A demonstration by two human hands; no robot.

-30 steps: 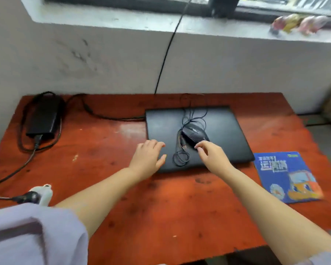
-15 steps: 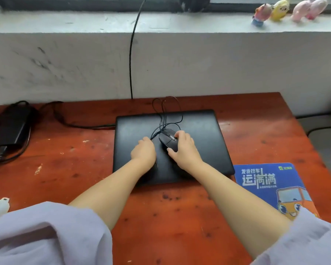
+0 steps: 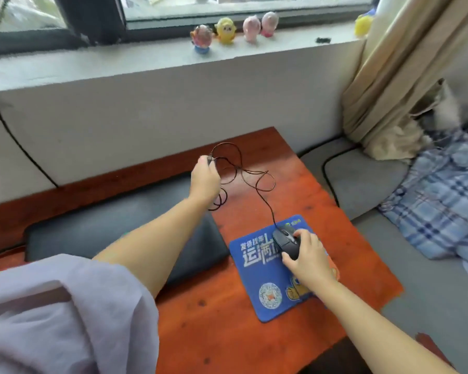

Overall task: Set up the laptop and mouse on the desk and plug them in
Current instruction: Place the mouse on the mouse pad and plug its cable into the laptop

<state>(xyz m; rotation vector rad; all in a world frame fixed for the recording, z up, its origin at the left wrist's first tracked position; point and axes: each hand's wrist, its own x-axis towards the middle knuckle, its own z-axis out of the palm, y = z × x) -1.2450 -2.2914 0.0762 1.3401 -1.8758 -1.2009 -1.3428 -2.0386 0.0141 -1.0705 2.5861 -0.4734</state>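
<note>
A closed black laptop (image 3: 106,228) lies on the red-brown desk (image 3: 227,333), partly hidden by my left forearm. To its right lies a blue mouse pad (image 3: 257,271) with the black wired mouse (image 3: 285,242) on it. My right hand (image 3: 307,259) grips the mouse from behind. My left hand (image 3: 204,179) is raised above the laptop's right rear corner and pinches the plug end of the mouse cable (image 3: 254,176), which hangs in loose loops down to the mouse.
A window sill with several small toy figures (image 3: 227,31) runs above the wall behind the desk. A black cord (image 3: 8,130) hangs down the wall at left. Right of the desk are a grey cushion (image 3: 362,179), a curtain and plaid cloth (image 3: 443,201).
The mouse has gone from the laptop lid to the blue pad, carried by my right hand. My left hand lifted the cable end off the lid. The view swung right.
</note>
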